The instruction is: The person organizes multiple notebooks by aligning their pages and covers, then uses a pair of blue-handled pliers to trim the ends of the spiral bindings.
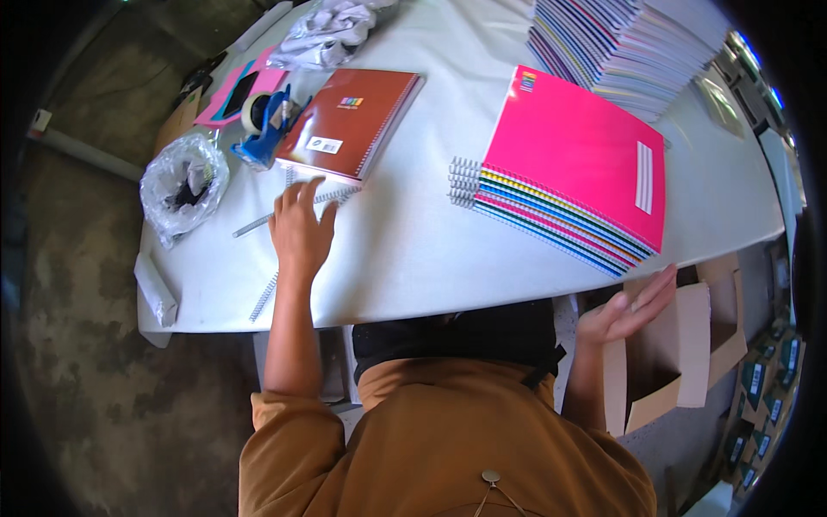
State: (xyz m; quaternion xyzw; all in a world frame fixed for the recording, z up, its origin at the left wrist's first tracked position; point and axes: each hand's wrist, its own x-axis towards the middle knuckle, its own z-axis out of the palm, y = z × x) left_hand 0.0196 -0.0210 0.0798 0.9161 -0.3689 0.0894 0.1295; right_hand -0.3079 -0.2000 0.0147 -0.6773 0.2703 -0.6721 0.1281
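Stained concrete floor (95,362) spreads out on our left, and a white-covered tabletop (431,258) curves across in front of us. Beyond its edge on our right we see cardboard boxes (693,345) with their flaps up.

Our left grip (300,228) is spread, the fingers bent and parted, with the thumb standing away from them. It hovers or rests over the grey wire coils (252,227), which show on both sides of it and below it, beside the forearm; we cannot tell whether the fingers touch them. Just past the fingertips lies the brown notebook (366,116), cover up, with a white label near its lower left corner and its bound edge on the right. One coil reaches close to its lower edge.

Our right grip (620,317) is also spread, the fingers straight and near one another, the thumb apart. We hold it at the near edge of the tabletop, just below the close corner of the pink-topped notebook stack (577,159), whose spirals jut out to the left. Behind that stack stands a taller notebook pile (603,52).

Left of the brown notebook we have a blue tape dispenser (269,142), with a dark phone (240,93) behind it and a clear plastic bag (159,194) nearer the tabletop's left edge.
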